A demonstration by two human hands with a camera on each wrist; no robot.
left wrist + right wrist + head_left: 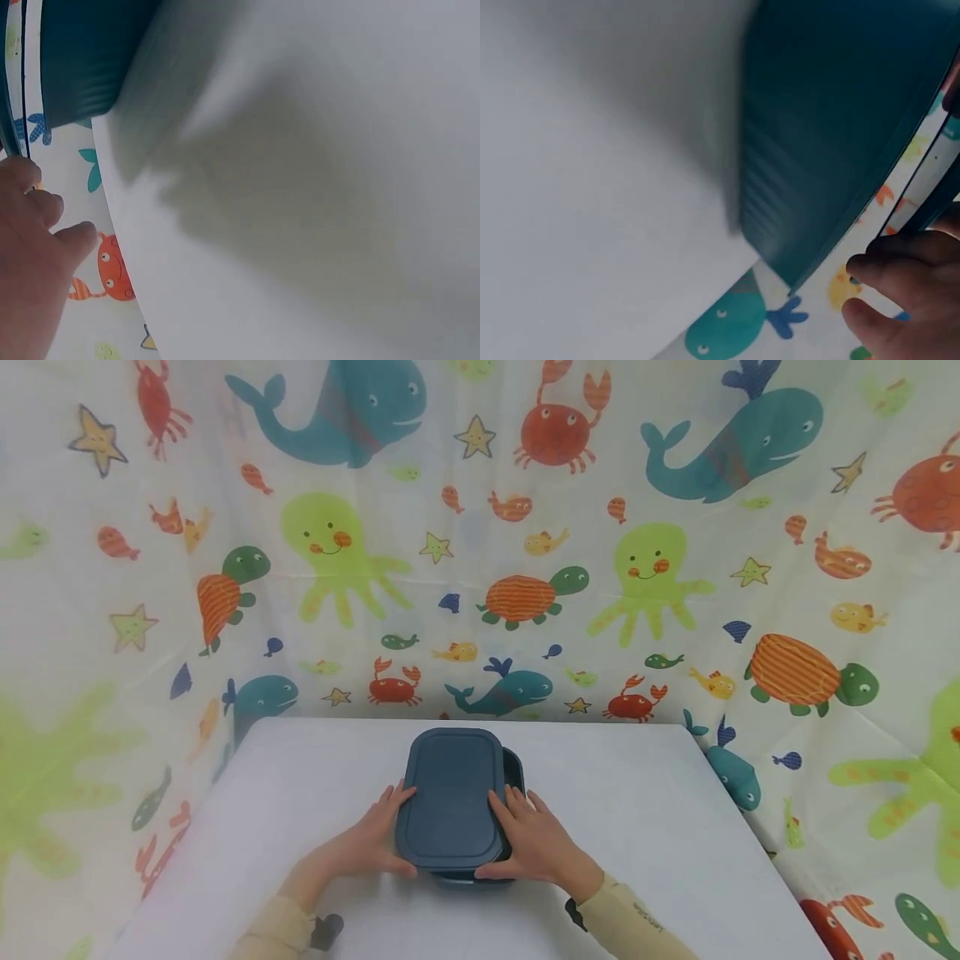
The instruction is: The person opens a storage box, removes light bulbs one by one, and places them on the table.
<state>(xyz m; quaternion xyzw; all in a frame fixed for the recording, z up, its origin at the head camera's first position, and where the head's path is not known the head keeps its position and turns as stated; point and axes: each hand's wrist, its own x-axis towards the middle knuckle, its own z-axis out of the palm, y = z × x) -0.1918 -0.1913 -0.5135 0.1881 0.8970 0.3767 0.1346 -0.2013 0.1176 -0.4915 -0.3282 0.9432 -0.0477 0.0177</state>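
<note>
A dark blue rectangular lid (pixel 450 797) is held between my two hands, above a box of the same colour. The food container (pixel 476 882) stands on the table, mostly hidden by the lid; its right part and near rim show. The lid sits off to the left of it, and both wrist views show a gap between lid and container (pixel 817 142). My left hand (pixel 367 842) grips the lid's left edge, thumb near its front corner. My right hand (pixel 538 843) grips the right edge, with fingers on top and thumb at the front corner.
A white table (pixel 637 827) spreads around the container. Behind and beside it hangs a pale curtain (pixel 420 635) printed with sea animals. The container's ribbed side wall (pixel 90 60) shows close up in the left wrist view.
</note>
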